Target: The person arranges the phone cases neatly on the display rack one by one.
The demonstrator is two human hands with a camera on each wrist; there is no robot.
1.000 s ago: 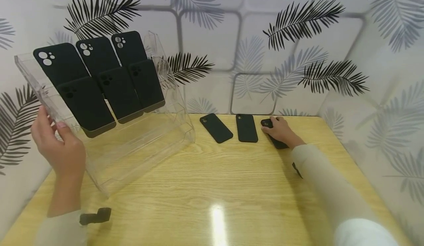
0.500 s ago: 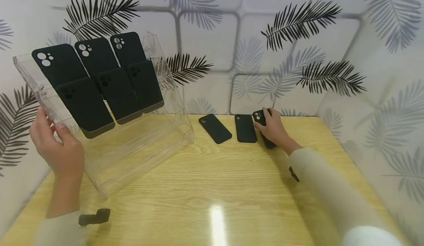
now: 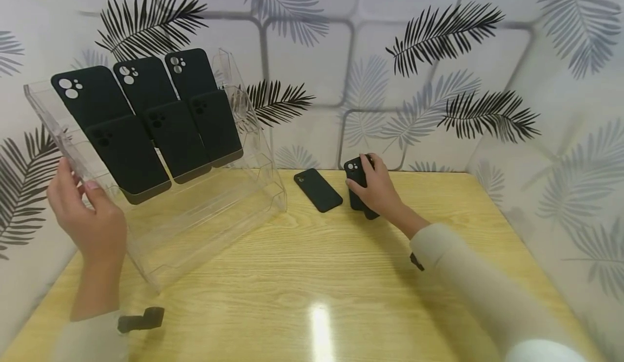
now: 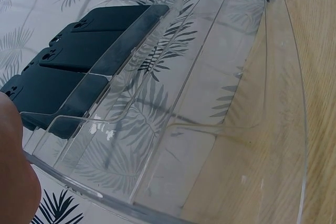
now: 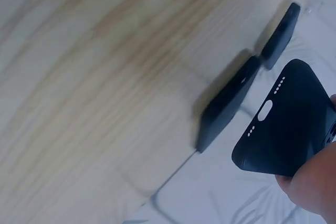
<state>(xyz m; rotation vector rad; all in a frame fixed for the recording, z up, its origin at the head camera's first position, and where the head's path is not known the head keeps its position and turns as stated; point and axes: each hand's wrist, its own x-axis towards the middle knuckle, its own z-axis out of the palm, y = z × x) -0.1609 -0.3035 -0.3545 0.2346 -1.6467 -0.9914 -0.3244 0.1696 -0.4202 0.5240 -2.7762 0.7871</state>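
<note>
Over the wooden table, my right hand grips a black phone case by its sides, slightly raised and tilted. Beneath it, partly covered, lies a second black phone case. A third case lies slanted to the left of these. My left hand holds the left side edge of a clear acrylic tiered stand, thumb in front and fingers behind. Two rows of black phone cases lean on the stand's upper tiers, camera cutouts at the top. Bare lower tiers show in the left wrist view.
A wall with a leaf pattern closes off the back of the light wooden table, and another wall stands on the right. Each sleeve carries a dark strap piece at the wrist.
My right hand has lifted the rightmost phone case off the table and carried it left, over the middle case. My left hand and the stand stay where they were.
</note>
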